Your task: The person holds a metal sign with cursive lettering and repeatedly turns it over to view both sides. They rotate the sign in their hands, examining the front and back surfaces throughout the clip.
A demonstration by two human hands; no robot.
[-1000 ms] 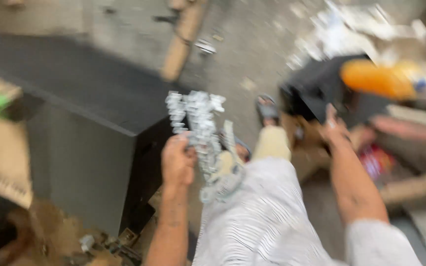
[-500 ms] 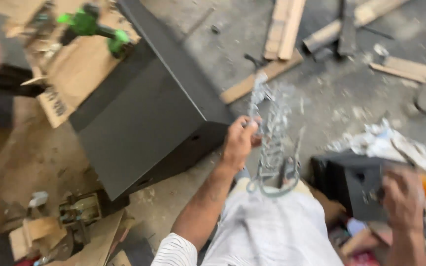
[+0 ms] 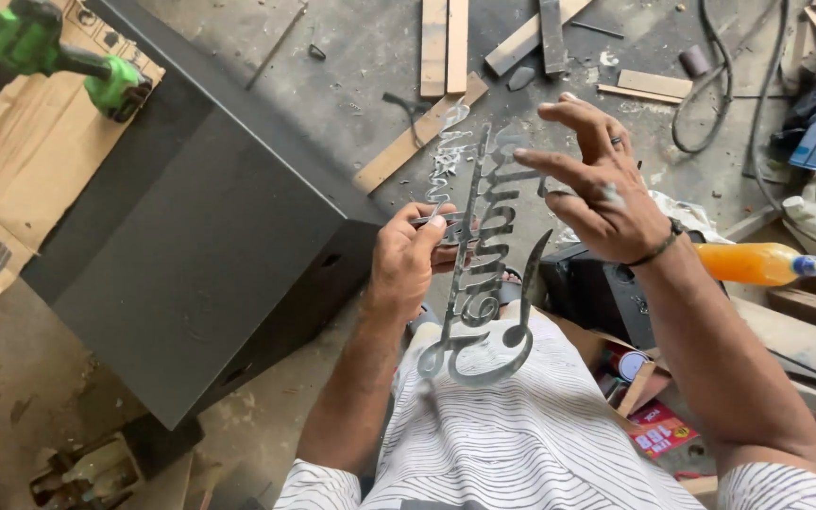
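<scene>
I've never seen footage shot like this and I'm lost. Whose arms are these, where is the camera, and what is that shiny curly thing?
The camera sits on a person's head and looks down, so the two bare arms coming up from the bottom edge are that person's own, above their striped shirt. The left hand has a grip on a flat cut-out metal piece, a long strip of flowing, script-like shapes ending in a curl. The right hand is open, fingers spread, at the top of the piece; whether it touches is hard to tell. Below is a dusty workshop floor. On it stand a large black box, with a green cordless drill lying on cardboard behind it. Wood strips lie farther off, and an orange bottle lies at the right.
</scene>
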